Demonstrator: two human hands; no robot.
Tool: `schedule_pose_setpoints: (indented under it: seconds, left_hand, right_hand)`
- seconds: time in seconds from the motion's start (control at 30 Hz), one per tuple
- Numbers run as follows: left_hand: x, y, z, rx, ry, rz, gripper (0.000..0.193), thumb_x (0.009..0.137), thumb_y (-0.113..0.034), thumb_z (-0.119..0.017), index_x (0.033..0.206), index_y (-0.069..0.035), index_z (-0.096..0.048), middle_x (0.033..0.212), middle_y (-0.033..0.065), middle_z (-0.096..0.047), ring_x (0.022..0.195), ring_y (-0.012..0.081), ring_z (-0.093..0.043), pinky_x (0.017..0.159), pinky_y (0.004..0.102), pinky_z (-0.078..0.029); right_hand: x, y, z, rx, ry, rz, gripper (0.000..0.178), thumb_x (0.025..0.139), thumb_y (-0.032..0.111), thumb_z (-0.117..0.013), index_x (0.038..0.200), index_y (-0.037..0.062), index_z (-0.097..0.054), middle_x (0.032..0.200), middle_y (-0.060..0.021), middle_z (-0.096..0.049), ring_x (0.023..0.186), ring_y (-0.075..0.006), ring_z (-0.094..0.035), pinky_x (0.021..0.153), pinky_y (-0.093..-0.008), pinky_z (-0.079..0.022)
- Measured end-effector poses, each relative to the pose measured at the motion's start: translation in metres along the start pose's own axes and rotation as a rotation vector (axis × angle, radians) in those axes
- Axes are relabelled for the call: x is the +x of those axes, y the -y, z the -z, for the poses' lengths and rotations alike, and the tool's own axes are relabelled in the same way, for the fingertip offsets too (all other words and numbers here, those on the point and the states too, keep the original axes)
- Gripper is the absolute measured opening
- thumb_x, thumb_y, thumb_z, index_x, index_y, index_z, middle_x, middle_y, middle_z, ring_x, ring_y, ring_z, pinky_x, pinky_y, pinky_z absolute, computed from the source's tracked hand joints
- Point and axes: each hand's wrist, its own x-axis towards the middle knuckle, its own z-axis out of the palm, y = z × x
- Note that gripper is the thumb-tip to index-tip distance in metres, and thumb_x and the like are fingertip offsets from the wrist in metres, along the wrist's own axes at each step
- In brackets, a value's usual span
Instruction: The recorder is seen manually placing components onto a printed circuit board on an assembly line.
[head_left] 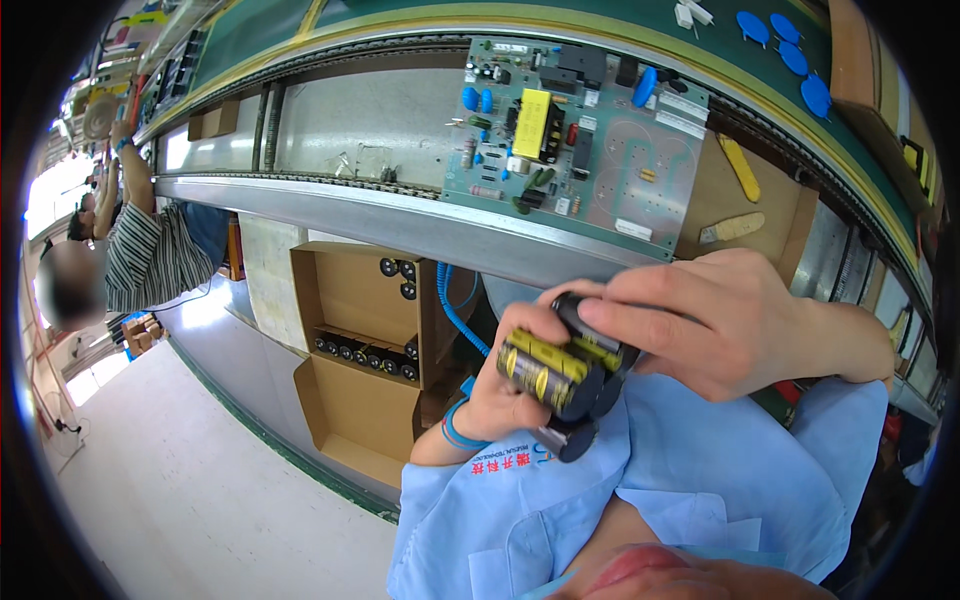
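Observation:
In front of my chest, my left hand [488, 400] is closed around several large black-and-yellow cylindrical capacitors [543, 372]. My right hand [715, 318] reaches in from the right, its fingers closed on a dark capacitor at the top of the bunch. Fingers and the front cylinders partly hide the others. Just beyond both hands lies a green circuit board [650, 150] across the rails, filled with components, among them a yellow transformer [533, 124]. Its right part has a round-marked area with few parts.
An open cardboard box [345, 275] at left holds more black capacitors [365, 357]. Metal rails [390, 212] curve across the view. Two utility knives, one yellow [740, 168], lie right of the board. Blue disc components [793, 58] rest far right. A co-worker [150, 255] stands far left. A blue coiled cord [447, 305] hangs nearby.

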Motion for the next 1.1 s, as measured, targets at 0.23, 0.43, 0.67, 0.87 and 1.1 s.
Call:
schedule_pose_setpoints:
  seconds: [0.23, 0.43, 0.67, 0.87, 1.1]
  left_hand:
    - [0.016, -0.001, -0.016, -0.034, -0.015, 0.176, 0.07, 0.084, -0.042, -0.073, 0.133, -0.013, -0.031, 0.133, 0.0155, -0.043, 0.115, 0.0207, -0.053, 0.096, 0.0306, -0.044]
    - [0.006, -0.002, -0.012, -0.057, -0.058, 0.278, 0.069, 0.085, -0.043, -0.071, 0.133, -0.012, -0.033, 0.122, 0.0099, -0.05, 0.108, 0.0153, -0.053, 0.092, 0.0294, -0.043]
    - [0.002, -0.004, 0.002, -0.164, 0.003, 0.309, 0.066, 0.093, -0.052, -0.056, 0.136, -0.009, -0.032, 0.12, 0.0074, -0.052, 0.108, 0.0132, -0.052, 0.094, 0.0264, -0.04]
    - [-0.001, -0.011, 0.008, -0.068, 0.003, 0.274, 0.059, 0.098, -0.047, -0.05, 0.138, -0.007, -0.032, 0.126, 0.0095, -0.051, 0.113, 0.0149, -0.051, 0.098, 0.0282, -0.039]
    - [0.001, -0.012, 0.009, -0.062, 0.009, 0.238, 0.055, 0.098, -0.037, -0.053, 0.14, -0.008, -0.031, 0.128, 0.0104, -0.05, 0.114, 0.0162, -0.051, 0.098, 0.0283, -0.039]
  right_hand:
    - [-0.015, -0.021, 0.027, 0.239, 0.054, -0.132, 0.047, 0.073, -0.001, -0.068, 0.118, 0.0046, -0.057, 0.111, -0.0077, -0.057, 0.095, -0.0178, -0.064, 0.062, -0.0286, -0.055]
    - [-0.017, -0.053, 0.054, 0.682, -0.187, -0.452, 0.034, 0.083, -0.005, -0.063, 0.115, 0.0033, -0.059, 0.118, -0.0063, -0.056, 0.099, -0.0106, -0.056, 0.078, -0.0237, -0.048]
    - [0.013, -0.05, 0.033, -0.127, -0.107, -0.271, 0.034, 0.07, -0.009, -0.069, 0.101, 0.0043, -0.063, 0.11, -0.0113, -0.058, 0.099, -0.0304, -0.06, 0.082, -0.035, -0.051]
    - [0.021, -0.049, 0.027, -0.317, -0.02, -0.178, 0.042, 0.065, -0.008, -0.071, 0.104, 0.0053, -0.062, 0.108, -0.01, -0.06, 0.095, -0.0292, -0.063, 0.074, -0.0356, -0.053]
    - [0.028, -0.045, 0.03, -0.414, 0.021, -0.153, 0.04, 0.066, -0.001, -0.073, 0.104, 0.0041, -0.062, 0.107, -0.0096, -0.062, 0.095, -0.0287, -0.063, 0.074, -0.0354, -0.053]
